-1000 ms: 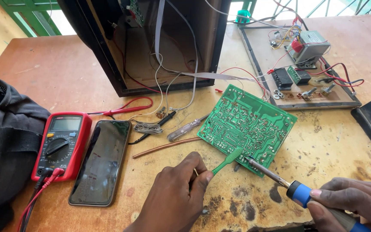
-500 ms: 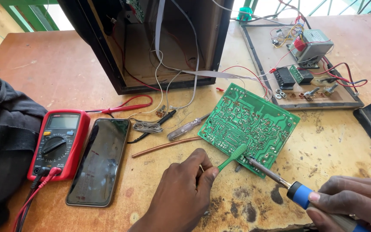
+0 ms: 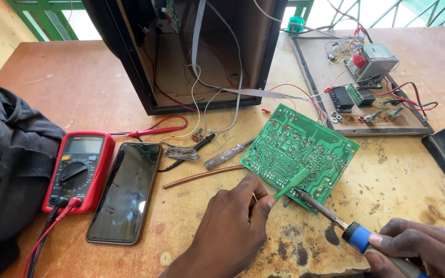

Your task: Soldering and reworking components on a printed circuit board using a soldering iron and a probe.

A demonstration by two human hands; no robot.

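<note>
Wrists and forearms are cut off at the lower edge; the soldering iron (image 3: 336, 219) handle is largely hidden inside the right hand (image 3: 421, 249), which is clamped on it. A green plastic tool (image 3: 290, 184) is pinched by the left hand (image 3: 233, 226). Both tips meet at the near edge of the green circuit board (image 3: 300, 152), which lies flat just beyond the hands. Left of them lie a dark phone (image 3: 125, 190) and a red multimeter (image 3: 78, 170).
</note>
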